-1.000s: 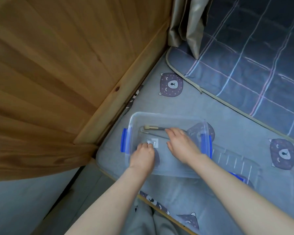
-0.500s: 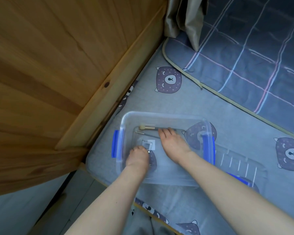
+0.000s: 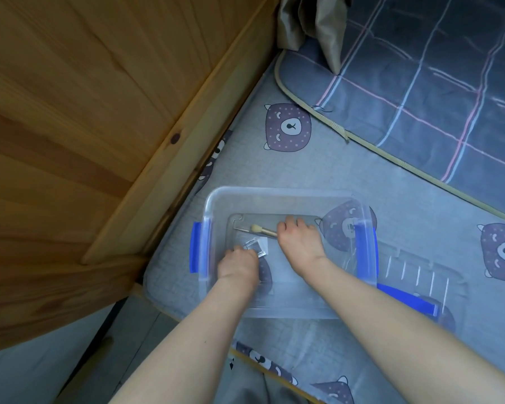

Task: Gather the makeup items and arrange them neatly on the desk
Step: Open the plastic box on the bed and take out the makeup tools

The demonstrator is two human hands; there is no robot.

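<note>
A clear plastic storage box (image 3: 286, 192) with blue side latches sits on a grey bed sheet with bear prints. Both my hands are inside it. My left hand (image 3: 237, 266) grips a small clear square case (image 3: 255, 246) near the box's left side, tilted up off the bottom. My right hand (image 3: 299, 240) is closed on the handle of a makeup brush (image 3: 258, 229) with a pale tuft pointing left. A thin metal tool (image 3: 241, 229) lies just left of the brush tip.
The box's clear lid (image 3: 420, 275) with a blue handle lies to the right, partly under the box. A wooden bed panel (image 3: 99, 112) rises on the left. A dark plaid quilt (image 3: 420, 83) covers the upper right. The mattress edge runs below my arms.
My right hand has closed around the brush handle and drawn it slightly right. My left hand has lifted and tilted the clear case. The view has shifted a little.
</note>
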